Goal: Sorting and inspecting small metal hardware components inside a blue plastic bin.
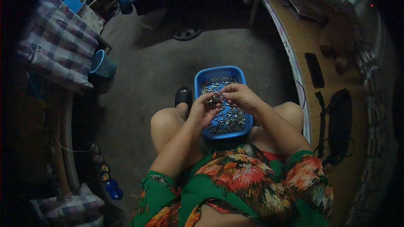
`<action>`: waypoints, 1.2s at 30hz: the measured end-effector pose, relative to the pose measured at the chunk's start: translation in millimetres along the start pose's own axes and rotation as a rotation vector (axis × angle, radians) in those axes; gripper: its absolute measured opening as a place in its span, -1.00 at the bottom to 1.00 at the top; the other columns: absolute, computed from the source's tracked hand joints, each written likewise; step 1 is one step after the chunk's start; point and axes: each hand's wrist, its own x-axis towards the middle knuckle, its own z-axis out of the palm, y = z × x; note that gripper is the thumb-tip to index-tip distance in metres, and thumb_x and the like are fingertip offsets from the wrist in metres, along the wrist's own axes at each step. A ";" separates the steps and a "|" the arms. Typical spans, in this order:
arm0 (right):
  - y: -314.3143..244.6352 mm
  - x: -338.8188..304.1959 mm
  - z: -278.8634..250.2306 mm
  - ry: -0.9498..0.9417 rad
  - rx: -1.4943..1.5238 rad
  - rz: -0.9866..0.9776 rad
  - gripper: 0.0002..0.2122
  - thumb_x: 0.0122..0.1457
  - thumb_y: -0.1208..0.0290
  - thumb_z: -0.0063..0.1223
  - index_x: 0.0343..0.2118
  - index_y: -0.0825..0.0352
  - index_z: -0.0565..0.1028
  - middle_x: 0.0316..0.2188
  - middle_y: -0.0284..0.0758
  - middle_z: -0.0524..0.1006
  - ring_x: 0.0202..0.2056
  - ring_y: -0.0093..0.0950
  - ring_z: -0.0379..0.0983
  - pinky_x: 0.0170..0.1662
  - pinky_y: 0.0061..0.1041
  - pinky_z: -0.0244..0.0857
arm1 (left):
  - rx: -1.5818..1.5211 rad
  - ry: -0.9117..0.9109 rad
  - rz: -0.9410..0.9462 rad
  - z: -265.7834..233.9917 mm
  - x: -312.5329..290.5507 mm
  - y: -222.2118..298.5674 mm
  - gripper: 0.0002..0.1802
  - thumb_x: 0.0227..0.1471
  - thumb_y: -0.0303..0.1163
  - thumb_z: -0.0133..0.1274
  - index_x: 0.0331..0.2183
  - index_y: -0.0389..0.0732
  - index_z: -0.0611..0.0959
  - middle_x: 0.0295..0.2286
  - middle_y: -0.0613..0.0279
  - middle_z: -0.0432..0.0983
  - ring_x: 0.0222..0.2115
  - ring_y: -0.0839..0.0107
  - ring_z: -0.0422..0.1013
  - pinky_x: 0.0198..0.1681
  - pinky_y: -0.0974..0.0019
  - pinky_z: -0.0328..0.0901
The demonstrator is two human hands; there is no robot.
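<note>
A blue plastic basket (198, 80) stands between my knees. Many small, shiny metal cylinders (229, 122) lie in it, heaped at the near end and spread out toward the far end. Above the basket, my left hand (203, 112) is closed around a small cluster of metal pieces (214, 99). My right hand (242, 97) meets it from the right, thumb and forefinger pinched together at the cluster's edge. Whatever sits between those right fingertips is too small to make out.
At my right runs a long wooden bench (301, 50) with a dark phone (314, 70) and a black bag (339, 122). A blue bin (102, 65) stands at the left beside a checked cloth (59, 44). A fan base (187, 33) rests on the floor ahead.
</note>
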 end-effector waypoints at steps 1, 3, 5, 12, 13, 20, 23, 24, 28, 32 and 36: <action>-0.5 0.0 -1.0 -0.014 -0.024 0.003 -0.85 -0.03 0.44 0.04 -0.38 0.31 0.41 -0.61 -0.50 0.35 -0.61 -0.73 0.19 -0.59 -0.75 0.04 | -0.001 0.001 0.001 -0.6 0.0 0.0 -0.77 -0.09 -0.32 -0.08 -0.40 -0.29 0.47 -0.52 0.15 0.41 -0.59 0.42 0.31 -0.56 0.48 0.25; -0.4 0.4 -1.4 -0.028 -0.048 0.006 -0.84 -0.04 0.43 0.05 -0.37 0.31 0.41 -0.61 -0.50 0.35 -0.60 -0.73 0.19 -0.59 -0.75 0.04 | 0.022 0.016 0.010 -2.1 0.6 -0.2 -0.78 -0.10 -0.33 -0.07 -0.41 -0.28 0.47 -0.52 0.16 0.41 -0.60 0.42 0.31 -0.56 0.47 0.26; 0.3 1.4 -0.8 -0.008 -0.101 -0.002 -0.84 -0.04 0.41 0.06 -0.39 0.32 0.41 -0.63 -0.50 0.33 -0.63 -0.73 0.17 -0.61 -0.75 0.01 | 0.014 0.020 0.000 -2.4 0.5 -0.6 -0.79 -0.10 -0.33 -0.05 -0.41 -0.27 0.47 -0.53 0.17 0.41 -0.61 0.42 0.32 -0.57 0.46 0.26; -4.7 -2.2 5.3 0.056 -0.137 0.010 -0.84 -0.05 0.38 0.08 -0.42 0.32 0.41 -0.69 -0.52 0.28 -0.69 -0.73 0.10 -0.66 -0.74 -0.06 | 0.033 -0.023 -0.018 -3.0 0.7 -1.7 -0.80 -0.08 -0.28 -0.04 -0.44 -0.23 0.45 -0.55 0.22 0.40 -0.60 0.46 0.33 -0.58 0.48 0.26; -4.3 -2.0 5.7 0.058 -0.172 -0.012 -0.84 -0.05 0.38 0.08 -0.43 0.32 0.42 -0.69 -0.52 0.30 -0.69 -0.73 0.12 -0.66 -0.74 -0.04 | 0.032 -0.023 -0.017 -4.1 1.4 -2.2 -0.80 -0.08 -0.28 -0.04 -0.44 -0.23 0.45 -0.55 0.22 0.40 -0.60 0.46 0.33 -0.58 0.48 0.26; -0.4 -0.3 5.9 0.069 -0.305 -0.118 -0.86 -0.06 0.37 0.10 -0.46 0.29 0.43 -0.63 -0.49 0.39 -0.64 -0.73 0.21 -0.60 -0.77 0.04 | 0.045 -0.017 -0.014 -10.0 6.0 -5.1 -0.78 -0.06 -0.26 -0.04 -0.44 -0.22 0.46 -0.56 0.26 0.40 -0.60 0.47 0.33 -0.59 0.50 0.25; 0.2 -1.0 6.2 0.055 -0.301 -0.103 -0.85 -0.06 0.38 0.10 -0.44 0.28 0.42 -0.58 -0.47 0.41 -0.62 -0.73 0.21 -0.61 -0.77 0.03 | 0.067 -0.054 -0.011 -4.3 1.8 -3.2 -0.77 -0.05 -0.25 -0.05 -0.42 -0.23 0.46 -0.55 0.27 0.40 -0.58 0.47 0.33 -0.57 0.49 0.24; -1.5 -1.9 6.2 0.056 -0.300 -0.103 -0.85 -0.06 0.38 0.10 -0.44 0.28 0.42 -0.58 -0.47 0.41 -0.62 -0.73 0.21 -0.61 -0.77 0.03 | 0.083 -0.093 -0.014 -2.0 0.3 -2.6 -0.76 -0.04 -0.25 -0.06 -0.41 -0.23 0.46 -0.55 0.27 0.40 -0.56 0.47 0.32 -0.55 0.49 0.23; -6.3 -4.4 6.4 -0.049 -0.092 0.020 -0.81 -0.06 0.39 0.09 -0.35 0.27 0.42 -0.49 -0.47 0.42 -0.58 -0.73 0.23 -0.58 -0.77 0.04 | 0.069 -0.177 -0.042 -6.3 0.6 -2.9 -0.75 -0.02 -0.24 -0.08 -0.38 -0.23 0.46 -0.53 0.27 0.40 -0.55 0.48 0.32 -0.54 0.49 0.22; -14.4 -6.2 2.8 -0.134 -0.142 -0.010 -0.77 -0.06 0.38 0.08 -0.29 0.26 0.43 -0.50 -0.49 0.42 -0.57 -0.72 0.23 -0.56 -0.76 0.05 | 0.025 -0.205 -0.017 -7.0 1.9 -2.9 -0.72 -0.03 -0.22 -0.07 -0.32 -0.22 0.46 -0.50 0.27 0.43 -0.56 0.48 0.32 -0.58 0.52 0.23; -11.2 -5.0 0.3 -0.150 -0.192 -0.142 -0.79 -0.06 0.38 0.07 -0.32 0.25 0.44 -0.52 -0.50 0.42 -0.58 -0.73 0.22 -0.56 -0.76 0.05 | 0.094 -0.204 -0.076 -2.0 0.0 -1.2 -0.72 0.01 -0.19 -0.11 -0.35 -0.22 0.44 -0.54 0.26 0.38 -0.58 0.49 0.31 -0.58 0.53 0.22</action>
